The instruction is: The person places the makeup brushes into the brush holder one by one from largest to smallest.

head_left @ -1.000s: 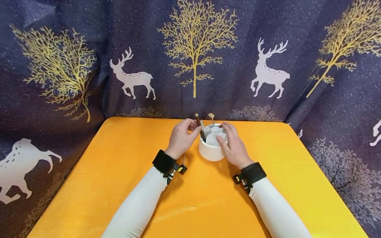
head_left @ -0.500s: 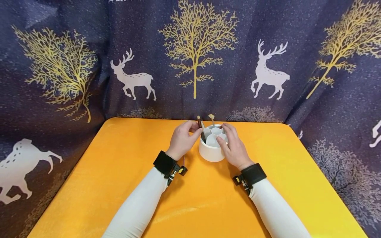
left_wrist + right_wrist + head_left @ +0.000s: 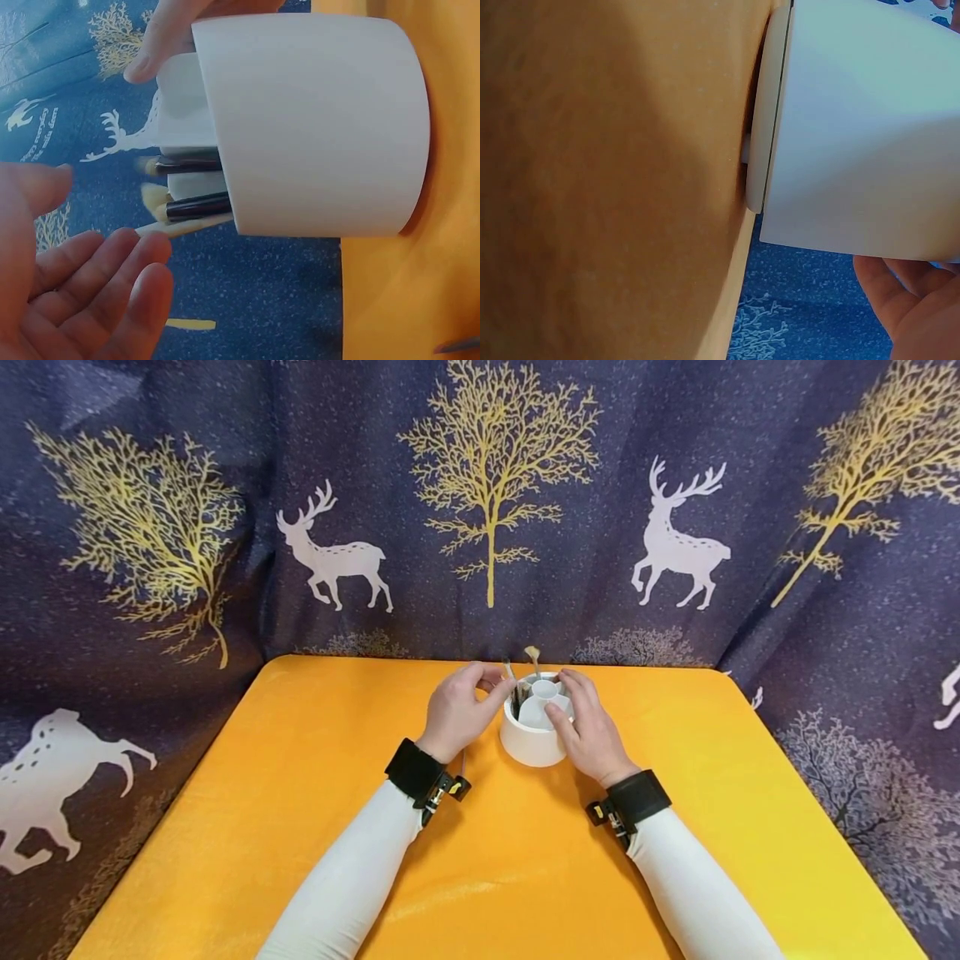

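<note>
A white round brush holder (image 3: 525, 745) with several compartments stands on the table. My right hand (image 3: 591, 727) holds it at its right side, thumb over the near rim, fingers round the far side. Makeup brushes stand in it: a fan-shaped brush (image 3: 532, 653) at the back, and dark-ferruled brushes (image 3: 199, 206) at the left side, bristles up. Beside these my left hand (image 3: 459, 708) hovers at the left rim. In the left wrist view its fingers (image 3: 150, 296) are loosely bent, thumb apart, and nothing is between them. A pale brush handle (image 3: 199, 223) shows just behind the fingertips.
A thin purplish stick (image 3: 463, 762) lies on the orange table (image 3: 480, 860) by the left wrist. A dark curtain (image 3: 487, 627) with deer and trees hangs behind the table's far edge. Each wrist wears a black strap with a small camera.
The dark brush that my left hand held upright has gone down into the holder's left compartment, and the left fingers have let go. My right hand stays on the holder.
</note>
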Tool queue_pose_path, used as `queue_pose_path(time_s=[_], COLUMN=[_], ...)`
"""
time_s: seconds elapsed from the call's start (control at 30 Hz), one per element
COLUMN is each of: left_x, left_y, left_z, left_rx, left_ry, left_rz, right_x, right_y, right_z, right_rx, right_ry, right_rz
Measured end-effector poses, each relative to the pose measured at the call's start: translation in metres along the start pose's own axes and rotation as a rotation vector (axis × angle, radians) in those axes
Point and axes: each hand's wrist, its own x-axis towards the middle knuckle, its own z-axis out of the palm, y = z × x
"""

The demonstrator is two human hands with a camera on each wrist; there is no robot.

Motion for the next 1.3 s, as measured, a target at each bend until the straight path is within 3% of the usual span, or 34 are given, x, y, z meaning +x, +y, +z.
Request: queue_pose_path(time_s=[0.17, 0.67, 1.07, 1.3], left_x=[0.001, 0.004, 0.003, 0.001], left_y=[-0.004, -0.018, -0.023, -0.03], left_z=[-0.005, -0.017, -0.021, -0.02], left_rx=[-0.009, 0.066, 0.115, 0.14], left_ry=[0.034, -0.005, -0.079, -0.142], left_rz=[-0.041, -0.206, -0.292, -0.31], right_x=[0.0, 0.001, 0.001, 0.001], right_y=[0.0, 0.002, 0.0, 0.0], right_z=[0.0, 0.001, 0.0, -0.001], right_rx=[0.005, -0.002, -0.001, -0.001], right_ry=[-0.007, -0.004, -0.003, -0.007], right_rz=[0.008, 0.009, 0.001, 0.01])
